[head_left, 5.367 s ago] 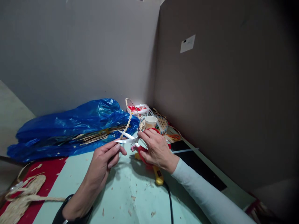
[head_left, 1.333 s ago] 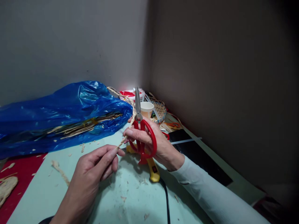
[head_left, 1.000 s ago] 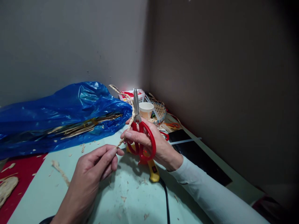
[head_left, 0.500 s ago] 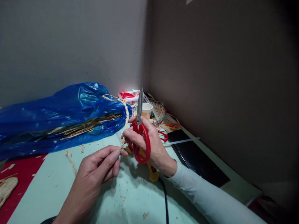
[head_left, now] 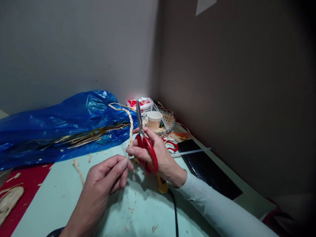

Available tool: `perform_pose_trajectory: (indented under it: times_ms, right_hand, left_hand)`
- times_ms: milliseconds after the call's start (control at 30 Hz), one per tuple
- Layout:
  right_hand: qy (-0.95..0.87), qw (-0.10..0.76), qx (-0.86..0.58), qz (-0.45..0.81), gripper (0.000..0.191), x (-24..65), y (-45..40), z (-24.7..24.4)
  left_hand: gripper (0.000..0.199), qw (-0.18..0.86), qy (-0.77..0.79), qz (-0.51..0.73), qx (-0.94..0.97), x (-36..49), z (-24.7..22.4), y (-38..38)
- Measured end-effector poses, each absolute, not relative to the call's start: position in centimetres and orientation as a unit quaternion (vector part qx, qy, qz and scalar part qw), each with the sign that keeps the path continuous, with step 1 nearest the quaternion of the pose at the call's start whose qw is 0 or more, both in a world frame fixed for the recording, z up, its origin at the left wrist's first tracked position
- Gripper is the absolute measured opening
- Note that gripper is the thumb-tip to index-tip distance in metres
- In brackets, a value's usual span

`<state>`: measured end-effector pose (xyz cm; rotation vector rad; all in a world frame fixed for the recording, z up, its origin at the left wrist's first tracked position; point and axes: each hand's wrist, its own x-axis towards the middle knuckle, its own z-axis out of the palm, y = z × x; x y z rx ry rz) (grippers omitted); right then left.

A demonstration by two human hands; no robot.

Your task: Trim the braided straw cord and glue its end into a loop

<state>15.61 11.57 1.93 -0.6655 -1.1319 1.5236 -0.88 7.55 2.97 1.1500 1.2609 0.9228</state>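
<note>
Listing from the left, we enter first a flat woven straw piece (head_left: 11, 201) on red cloth (head_left: 33, 191). Next, a blue plastic bag (head_left: 61, 115), a bundle of dry straw (head_left: 86, 136) showing at its front. A short straw scrap (head_left: 78, 171) lies on the pale green tabletop (head_left: 59, 194), near the left forearm.

Left hand (head_left: 108, 177): thumb and forefinger pinching the lower end of the braided straw cord (head_left: 131, 128), other fingers curled. The cord rises between the hands and bends back over the bag's right end.

Right hand (head_left: 160, 154): thumb and fingertips pinching the same cord just above the left fingertips, with red-handled scissors (head_left: 141, 132) carried in the same hand, points up. Some seconds ago their blades stood apart at the cord's end; now they are together and the scissors lean leftward. We judge that trimming is paused and finger work on the cord's end is in hand.

Behind: a red-and-white packet (head_left: 140, 104), a paper cup (head_left: 154, 120) and a woven basket (head_left: 170, 120). Below, a yellow-handled tool (head_left: 162, 184) with a black cable (head_left: 175, 210). Last, a translucent stick (head_left: 192, 151) across a black flat panel (head_left: 212, 171).
</note>
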Motion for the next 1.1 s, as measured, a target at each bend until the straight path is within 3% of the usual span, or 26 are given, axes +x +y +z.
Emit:
perform_pose_trajectory:
  times_ms: [367,767,1100]
  right_hand:
    - [-0.517,0.487,-0.223,0.668,0.056,16.1,11.8,1.8]
    - [-0.459,0.548,-0.266,0.647,0.046,16.8,11.8,2.9]
    - [-0.501,0.497,-0.262,0.659,0.035,16.8,11.8,2.7]
  left_hand:
    - [0.031,0.561,0.534,0.402,0.488,-0.8,3.1,7.4]
    - [0.031,0.536,0.532,0.392,0.525,-0.8,3.8,7.5]
    - [0.038,0.539,0.545,0.4,0.502,-0.5,4.2,7.5]
